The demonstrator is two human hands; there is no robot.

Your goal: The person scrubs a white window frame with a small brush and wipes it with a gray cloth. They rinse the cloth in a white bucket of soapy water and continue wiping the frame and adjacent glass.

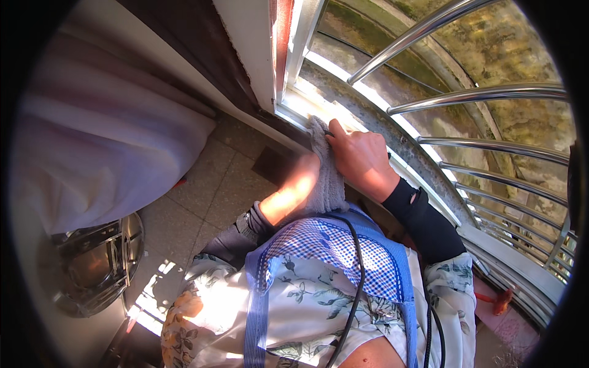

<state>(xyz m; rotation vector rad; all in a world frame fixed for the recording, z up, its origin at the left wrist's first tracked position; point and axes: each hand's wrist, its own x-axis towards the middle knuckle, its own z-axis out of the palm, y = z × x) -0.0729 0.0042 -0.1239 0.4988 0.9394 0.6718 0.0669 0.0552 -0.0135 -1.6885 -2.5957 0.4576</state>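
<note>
My right hand (361, 156), in a dark sleeve, is closed around the upper end of a grey terry cloth (327, 175) at the white window frame's sill (294, 108). A small dark piece of something shows by its index finger; what it belongs to is hidden. Blurred, my left hand (303, 177) lies against the left side of the cloth, its fingers mostly hidden, so its grip is unclear. The cloth hangs down to the blue checked apron (331, 248) on my front.
Curved metal bars (478, 96) stand outside the window at the right. A pale curtain (110, 138) hangs at the left, above a metal-framed chair or stool (96, 267) on the tiled floor (184, 216). A red-handled item (501, 301) lies at lower right.
</note>
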